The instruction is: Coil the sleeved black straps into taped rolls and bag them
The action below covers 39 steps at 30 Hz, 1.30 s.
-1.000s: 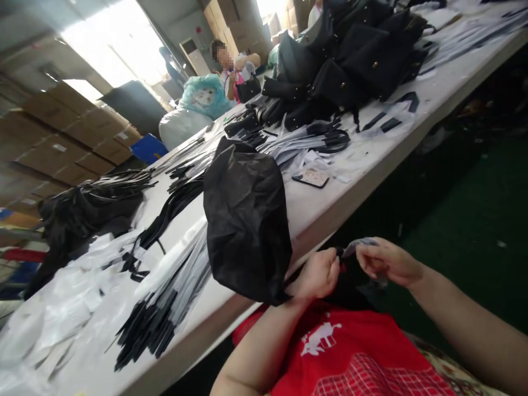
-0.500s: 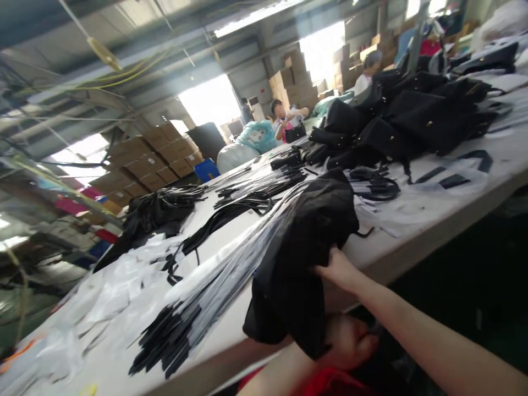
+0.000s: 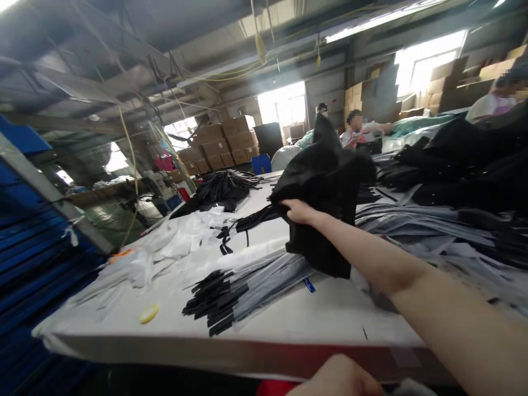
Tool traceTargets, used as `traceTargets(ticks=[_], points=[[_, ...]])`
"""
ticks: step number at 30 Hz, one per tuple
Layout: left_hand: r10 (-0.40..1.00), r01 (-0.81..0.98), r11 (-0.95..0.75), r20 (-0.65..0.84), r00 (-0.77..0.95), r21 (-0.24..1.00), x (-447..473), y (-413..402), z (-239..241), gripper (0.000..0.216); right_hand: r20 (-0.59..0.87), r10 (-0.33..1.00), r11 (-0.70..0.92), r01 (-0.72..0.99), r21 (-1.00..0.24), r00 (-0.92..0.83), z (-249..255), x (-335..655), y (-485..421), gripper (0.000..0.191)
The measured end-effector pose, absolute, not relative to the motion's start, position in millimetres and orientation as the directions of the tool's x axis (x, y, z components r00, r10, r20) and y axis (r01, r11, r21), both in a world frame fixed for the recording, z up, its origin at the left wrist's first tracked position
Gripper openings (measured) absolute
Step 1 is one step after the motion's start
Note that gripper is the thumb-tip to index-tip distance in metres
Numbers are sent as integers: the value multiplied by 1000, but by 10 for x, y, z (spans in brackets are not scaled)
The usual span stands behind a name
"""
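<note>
My right hand [image 3: 300, 212] reaches out over the table and grips the edge of a limp black fabric bag [image 3: 325, 181], lifted above the tabletop. Its far part stands up in folds and its lower part hangs near a bundle of straps. At the bottom edge, my left hand [image 3: 340, 378] is curled and partly cut off by the frame; what lies in its fingers is hidden. Beneath the bag, grey and black straps [image 3: 247, 291] lie in a bundle, with a small blue object [image 3: 309, 285] beside them.
The white table [image 3: 157, 346] carries crumpled clear plastic [image 3: 177, 236], a yellow ring [image 3: 149, 314] and a black strap pile [image 3: 226, 187]. Black bags [image 3: 474, 159] are heaped on the right. A blue rack [image 3: 28, 247] stands left; co-workers [image 3: 358, 129] and cartons are behind.
My right hand has lifted the black bag off the near edge and carried it forward over the table. The left hand has come away from the bag, lower down. The view has swung left.
</note>
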<state>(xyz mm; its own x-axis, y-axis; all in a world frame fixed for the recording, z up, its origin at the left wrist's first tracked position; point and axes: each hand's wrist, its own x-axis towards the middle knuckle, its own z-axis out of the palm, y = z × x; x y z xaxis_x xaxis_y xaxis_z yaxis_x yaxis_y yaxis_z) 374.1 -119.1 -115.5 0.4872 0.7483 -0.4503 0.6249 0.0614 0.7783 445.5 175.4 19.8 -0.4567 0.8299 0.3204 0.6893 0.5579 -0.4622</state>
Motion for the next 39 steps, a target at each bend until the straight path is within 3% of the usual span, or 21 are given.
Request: traceTargets(ticks=[3,6,12,16,19,21,23,28,31,35,39], points=[[788,547,-52,-302,536,836,3449,-809,-941,28,134,794,587,691,-423,-593,-147,4074,1834,27],[827,522,-203,-140,544,828,3233,-394,-796,28,80,758,623,682,-384,-647,-343,3928,1791,9],[850,517,-295,-26,525,804,3136,231,-730,30,264,724,688,641,-340,-637,-79,4428,1695,28],[868,560,-275,-49,494,782,3214,488,-785,31,387,842,501,810,-305,-375,-135,5115,1677,35],[848,544,-298,-44,528,784,3296,546,-822,30,206,963,245,886,-394,-175,-451,5404,1616,70],[823,533,-339,-31,568,776,3344,526,-831,29,66,983,180,845,-503,-170,-690,5384,1566,82],[805,545,-377,-27,593,749,3370,501,-826,29,6,967,210,784,-585,-255,-883,5227,1530,78],[826,616,-404,-20,563,676,3278,678,-791,29,-86,847,351,674,-650,-524,-1095,4766,1482,53],[854,614,-273,-107,509,740,3154,978,-845,24,-121,800,378,649,-660,-588,-1077,4748,1460,33],[883,631,-88,-232,407,771,3048,1336,-1113,25,39,915,339,712,-615,-402,-881,5234,1408,29],[904,631,-24,-252,345,776,3013,1436,-1430,31,162,986,110,865,-489,-34,-777,6267,1110,36]])
